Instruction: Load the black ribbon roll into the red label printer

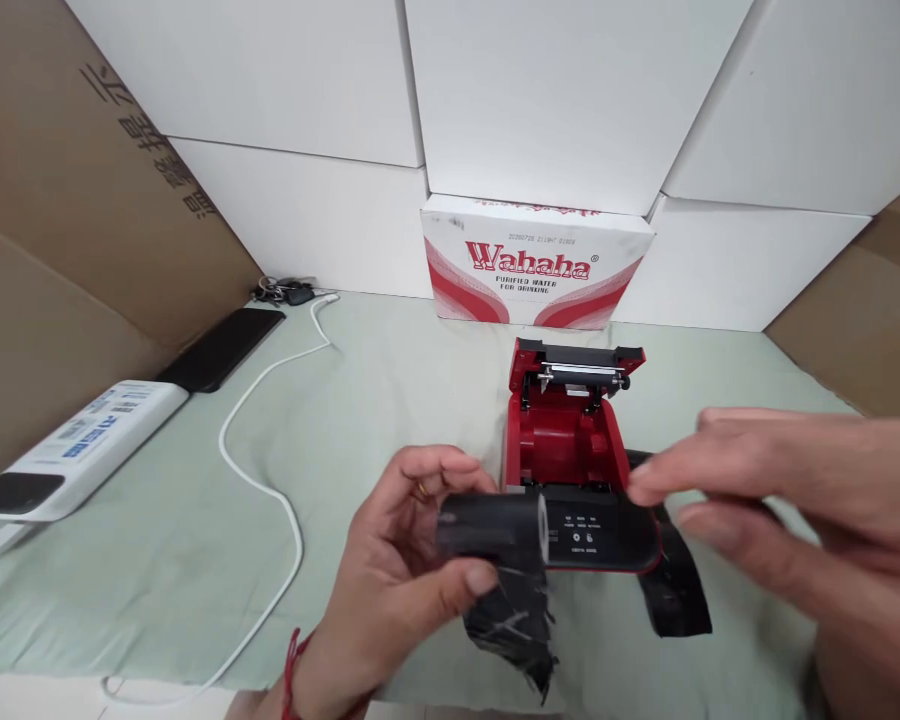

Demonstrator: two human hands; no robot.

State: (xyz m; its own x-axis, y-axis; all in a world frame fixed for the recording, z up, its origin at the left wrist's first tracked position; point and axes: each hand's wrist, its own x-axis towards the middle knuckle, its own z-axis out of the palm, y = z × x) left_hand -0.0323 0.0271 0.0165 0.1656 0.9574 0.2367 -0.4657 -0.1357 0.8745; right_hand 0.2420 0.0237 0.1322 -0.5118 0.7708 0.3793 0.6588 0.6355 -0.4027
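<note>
My left hand (412, 570) is wrapped around a black roll (487, 525) with a pale core at its right end. A crinkled black strip (511, 620) hangs from the roll, and my left thumb lies near its top. Behind the roll, a red and black portable printer (562, 450) stands on the cloth with its lid up and an empty red bay showing. My right hand (810, 510), slightly blurred, hovers at the printer's right side, thumb and forefinger apart with nothing visible between them. Below it lies another black strip (679, 585), partly hidden by the printer.
A white box with red print (536, 265) leans at the back against white panels. To the left are a white power bank (97, 445), a dark phone (225, 345), keys (285, 290) and a white cable (259, 480). Cardboard walls (82, 220) flank the green cloth (360, 400).
</note>
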